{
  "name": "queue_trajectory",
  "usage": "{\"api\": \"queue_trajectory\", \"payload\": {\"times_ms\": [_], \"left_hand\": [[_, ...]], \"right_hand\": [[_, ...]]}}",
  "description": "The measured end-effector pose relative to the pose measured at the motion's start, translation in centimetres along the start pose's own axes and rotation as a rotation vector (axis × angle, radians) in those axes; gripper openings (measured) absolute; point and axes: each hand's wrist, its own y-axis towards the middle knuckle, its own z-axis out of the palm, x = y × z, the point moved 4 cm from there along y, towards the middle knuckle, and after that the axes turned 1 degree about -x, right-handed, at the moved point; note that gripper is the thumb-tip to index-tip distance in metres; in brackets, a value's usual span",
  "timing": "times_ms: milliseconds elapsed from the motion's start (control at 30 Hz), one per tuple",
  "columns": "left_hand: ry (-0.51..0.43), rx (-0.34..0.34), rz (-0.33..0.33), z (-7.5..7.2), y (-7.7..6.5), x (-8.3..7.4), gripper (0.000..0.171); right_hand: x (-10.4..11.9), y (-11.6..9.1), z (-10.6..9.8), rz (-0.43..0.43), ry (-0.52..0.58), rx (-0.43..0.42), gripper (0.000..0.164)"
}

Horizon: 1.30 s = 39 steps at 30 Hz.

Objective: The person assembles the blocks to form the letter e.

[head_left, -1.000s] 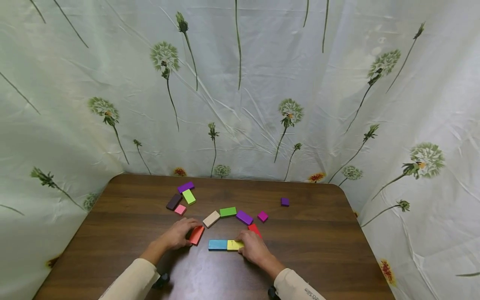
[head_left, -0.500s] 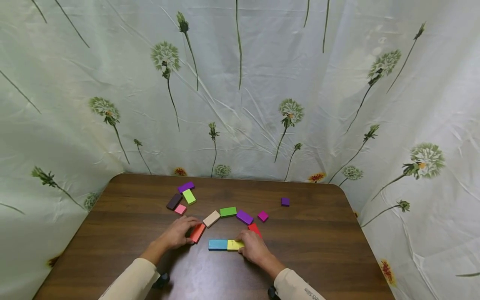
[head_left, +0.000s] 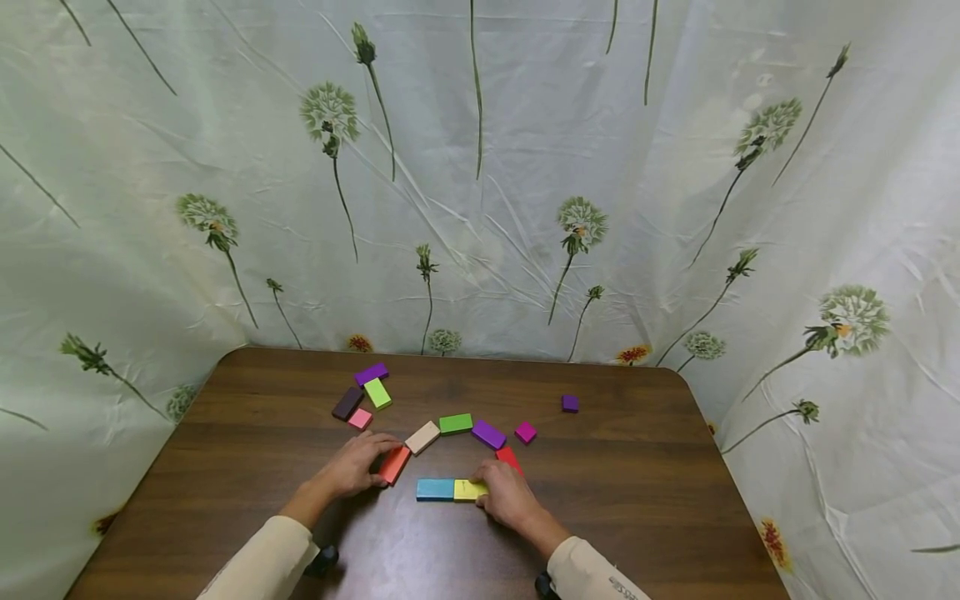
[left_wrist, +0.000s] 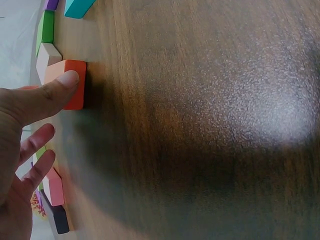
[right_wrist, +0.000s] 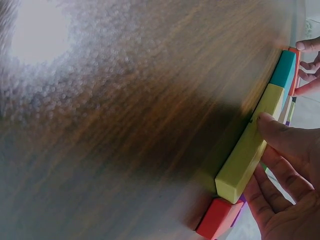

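My left hand [head_left: 354, 468] pinches an orange block [head_left: 394, 467]; in the left wrist view its thumb lies on the block's near face, other fingers spread. The block's far end meets a beige block [head_left: 423, 437]. From there a green block [head_left: 456, 424], a purple block [head_left: 489, 434] and a red block [head_left: 508, 457] curve round to the right. Below this arc, a blue block [head_left: 435, 490] lies end to end with a yellow block [right_wrist: 240, 155]. Thumb and fingers of my right hand [head_left: 510, 496] grip the yellow block, covering its right end in the head view.
Back left on the brown table [head_left: 637, 517] lie a dark block [head_left: 347, 403], a pink block [head_left: 361, 419], a lime block [head_left: 378, 393] and another purple block [head_left: 372, 374]. A magenta cube [head_left: 526, 432] and a dark purple cube [head_left: 570, 404] lie right. A flowered curtain [head_left: 480, 208] hangs behind.
The orange block has shifted slightly away from me in my left hand, its far end now against the beige block. My right hand and the yellow block have stayed put.
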Motion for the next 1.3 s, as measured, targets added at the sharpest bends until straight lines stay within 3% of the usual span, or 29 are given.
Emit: {"api": "queue_trajectory", "payload": {"times_ms": [300, 733, 1067, 1300], "left_hand": [[0.017, -0.037, 0.041, -0.24, -0.13, -0.32, 0.053], [0.041, -0.014, 0.038, -0.01, -0.10, -0.41, 0.052], [0.037, 0.024, -0.006, 0.05, 0.67, -0.41, 0.050], [0.048, 0.032, -0.045, -0.05, 0.50, -0.13, 0.052]], "right_hand": [[0.02, -0.12, 0.07, -0.012, -0.003, -0.012, 0.025], [0.05, -0.31, 0.14, 0.014, -0.008, 0.002, 0.024], [-0.31, -0.02, 0.03, 0.038, -0.017, 0.051, 0.024], [-0.27, 0.32, 0.02, -0.004, -0.049, 0.070, 0.024]]}}
